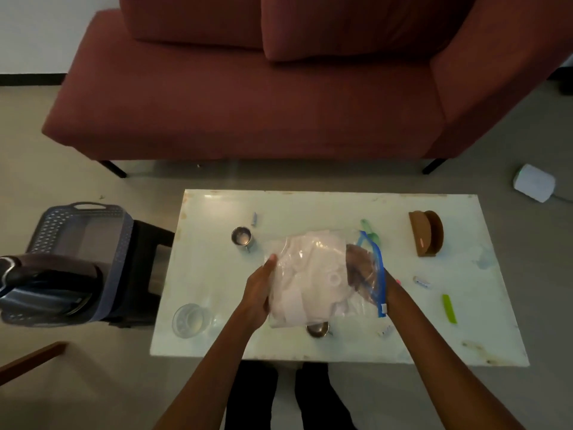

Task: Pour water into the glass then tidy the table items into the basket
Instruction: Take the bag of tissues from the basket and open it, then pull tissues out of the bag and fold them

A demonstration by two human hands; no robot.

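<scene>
Over the middle of the white table [310, 201] I hold a clear zip bag [313, 274] stuffed with white items. My left hand [259, 290] grips its left side, thumb up along the plastic. My right hand [361, 268] holds the end with the blue zip and shows only through the plastic. A glass [190, 319] holding water stands at the table's front left. The grey-blue basket [93, 212] sits on a black stool left of the table, with a dark kettle [46, 283] lying in it.
Also on the table are a steel cup [242, 238], a second steel cup [317, 328] half hidden under the bag, a wooden napkin holder [426, 232], a green clip [449, 308] and several small packets. A red sofa [248, 103] stands behind.
</scene>
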